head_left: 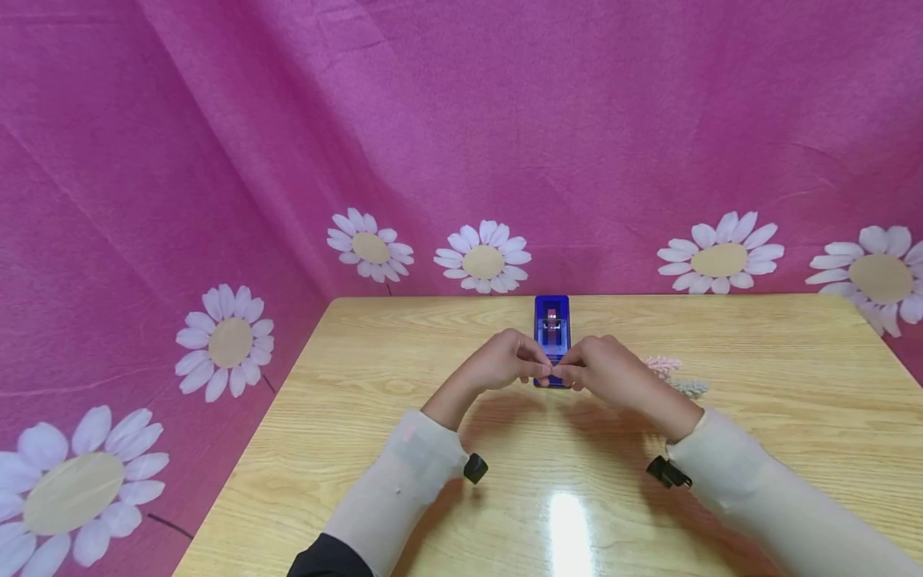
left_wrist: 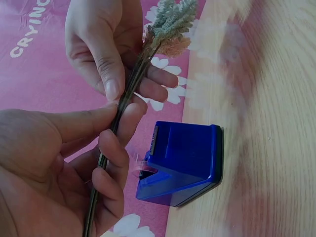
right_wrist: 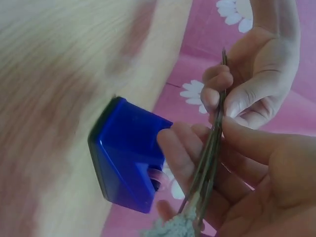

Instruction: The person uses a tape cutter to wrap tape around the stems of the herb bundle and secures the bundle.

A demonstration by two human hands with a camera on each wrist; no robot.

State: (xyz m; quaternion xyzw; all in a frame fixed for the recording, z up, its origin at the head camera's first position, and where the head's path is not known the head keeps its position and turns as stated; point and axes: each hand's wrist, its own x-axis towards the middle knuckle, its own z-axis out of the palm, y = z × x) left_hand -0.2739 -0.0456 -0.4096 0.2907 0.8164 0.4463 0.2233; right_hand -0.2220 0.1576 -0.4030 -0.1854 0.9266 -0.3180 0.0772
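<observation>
Item 1: your left hand (head_left: pixel 506 362), thumb and curled fingers gripping a bunch of flowers (right_wrist: pixel 211 143) by the lower stems.

Item 2: your right hand (head_left: pixel 609 373), pinching the same stems nearer the heads, thumb on top and fingers behind. Your 2 thumb tips meet or nearly meet along the stems; whether they touch, you cannot tell from these views.

Item 3: the bunch, thin and dark-stemmed, held above the table (head_left: pixel 404 401) between your 2 hands. It slants across your fingers, stem ends at your left palm, heads out past your right hand. Heads include 1 grey-green (left_wrist: pixel 174 22) and 1 peach (left_wrist: pixel 175 47); the head view also shows you a pink head (head_left: pixel 663 366).

Item 4: a blue tape dispenser (left_wrist: pixel 182 158), standing on the table just beyond your fingers and, in the head view, partly covered by them. It carries a pinkish, see-through roll (right_wrist: pixel 159 176).

Item 5: your 2 pale sleeves, left (head_left: pixel 411 473) and right (head_left: pixel 764 481), each with a small black device near the wrist.

Item 6: a magenta cloth (head_left: pixel 577 104) behind and left of the wood-grain table, printed with 6 visible white daisies in the head view.
</observation>
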